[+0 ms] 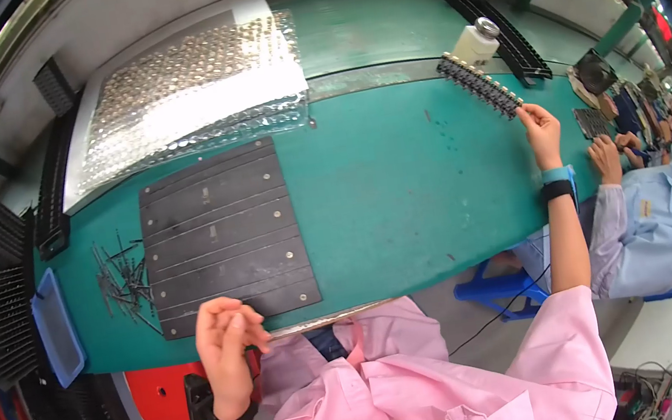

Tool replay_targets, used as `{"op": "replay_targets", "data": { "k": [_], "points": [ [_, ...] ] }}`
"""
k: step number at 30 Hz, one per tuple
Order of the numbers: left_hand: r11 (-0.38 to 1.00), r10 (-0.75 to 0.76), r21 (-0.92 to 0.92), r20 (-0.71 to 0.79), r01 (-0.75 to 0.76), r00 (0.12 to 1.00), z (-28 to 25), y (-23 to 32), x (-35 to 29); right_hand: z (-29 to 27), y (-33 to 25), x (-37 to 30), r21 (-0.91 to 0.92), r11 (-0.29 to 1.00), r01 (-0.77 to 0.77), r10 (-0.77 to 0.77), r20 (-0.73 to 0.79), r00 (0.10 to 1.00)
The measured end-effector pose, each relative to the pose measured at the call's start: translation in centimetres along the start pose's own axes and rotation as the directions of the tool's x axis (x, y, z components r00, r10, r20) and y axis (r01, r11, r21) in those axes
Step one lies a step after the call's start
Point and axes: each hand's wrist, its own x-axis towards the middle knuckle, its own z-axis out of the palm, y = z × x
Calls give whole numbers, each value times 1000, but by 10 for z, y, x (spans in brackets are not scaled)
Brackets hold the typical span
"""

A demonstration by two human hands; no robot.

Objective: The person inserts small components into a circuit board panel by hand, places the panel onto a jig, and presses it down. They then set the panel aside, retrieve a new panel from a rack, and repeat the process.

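Note:
My right hand (545,136) reaches out to the far right, its thumb and fingers pinching one end of a black toothed strip (480,86) lined with small pale pieces. The strip slants up and left over the green table, near a white bottle (476,44) with a metal cap. At the table's front edge, my left hand (230,345) is raised with loosely bent fingers apart and nothing visible in them. Just beyond it is a flat black plate (224,238) with parallel grooves and several round metal fasteners. Thin black sticks (124,278) lie in a loose pile left of the plate.
Bubble wrap (190,84) covers a white sheet at the back left. A blue tray (58,326) sits at the left edge, near black racks (4,325). A long black rail (500,32) stands behind the bottle. To the right, a co-worker in light blue (656,225) sits at the table.

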Motion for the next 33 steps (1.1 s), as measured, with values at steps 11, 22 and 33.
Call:
{"op": "replay_targets", "data": {
  "k": [11,22,33],
  "points": [
    [989,134,100,-267,-111,954,-56,9,13,19,31,33,-398,916,47,-99,-111,989],
    [988,148,93,-315,-125,937,-78,7,22,13,24,27,-469,882,33,-108,-132,985],
    [966,35,-246,-193,-83,981,-60,15,24,51,-104,-17,741,473,-477,290,381,878]
  ]
}}
